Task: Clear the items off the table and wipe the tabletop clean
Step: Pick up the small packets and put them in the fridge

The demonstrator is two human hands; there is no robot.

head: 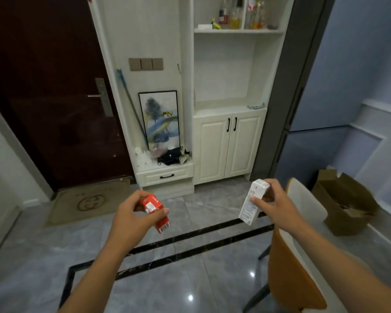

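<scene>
My left hand (131,215) grips a small red carton (155,211) with a barcode on its lower end, held over the grey floor at centre left. My right hand (273,203) holds a taller white carton (251,205) by its upper part, tilted, at centre right. Both arms reach forward from the bottom of the view. The table itself is out of view.
A white cabinet (228,143) with open shelves and two doors stands ahead. A dark red door (50,98) and doormat (88,202) are at left. An orange-backed chair (289,274) is under my right arm. An open cardboard box (343,204) sits on the floor at right.
</scene>
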